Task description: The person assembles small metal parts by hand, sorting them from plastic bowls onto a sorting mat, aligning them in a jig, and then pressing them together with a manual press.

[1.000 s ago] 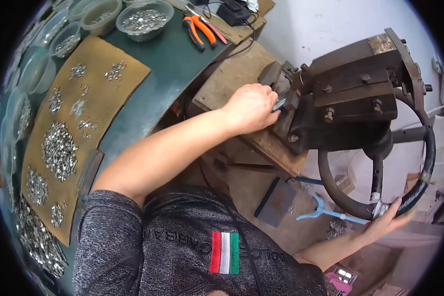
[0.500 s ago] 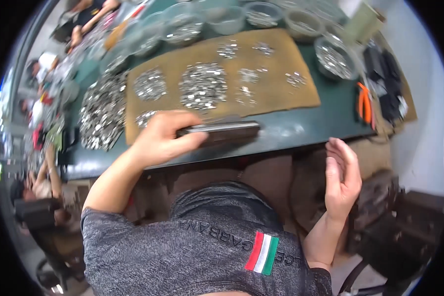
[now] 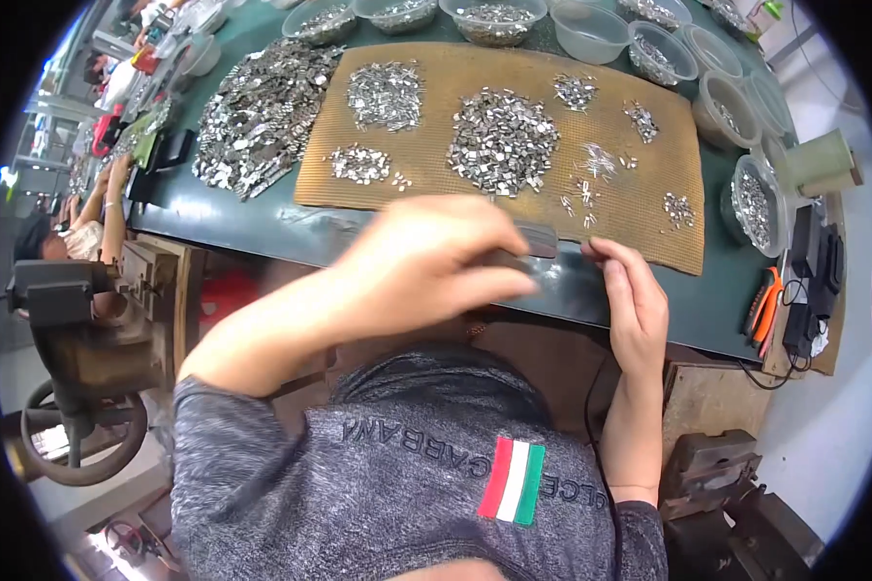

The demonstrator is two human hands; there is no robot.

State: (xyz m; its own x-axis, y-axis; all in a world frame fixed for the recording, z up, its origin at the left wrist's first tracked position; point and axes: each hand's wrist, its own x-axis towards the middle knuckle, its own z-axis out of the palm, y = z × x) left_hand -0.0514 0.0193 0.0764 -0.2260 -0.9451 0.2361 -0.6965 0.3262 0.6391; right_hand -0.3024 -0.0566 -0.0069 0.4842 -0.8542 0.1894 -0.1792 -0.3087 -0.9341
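My left hand (image 3: 434,254), blurred by motion, is over the table's front edge with its thumb and fingers apart and nothing between them. Behind and partly under it, a long dark flat bar (image 3: 541,240) lies along the front of the mat, its middle hidden by the hand. Just right of the bar's end, my right hand (image 3: 638,308) is closed, fingertips and thumb brought together; whatever they may hold is too small to make out. Beyond both hands, a brown ribbed mat (image 3: 426,179) bears several piles of small silvery metal pieces, the biggest pile (image 3: 502,142) at its middle.
A large heap of metal pieces (image 3: 262,116) lies left of the mat. Clear plastic bowls (image 3: 591,34) line the back and right side. Orange-handled pliers (image 3: 763,302) and black adapters (image 3: 816,261) are at the right. Another person's arm (image 3: 114,198) shows at far left.
My left hand has let go of the dark bar, which now lies on the table. My right hand has moved up to the table edge and closed. The view has shifted.
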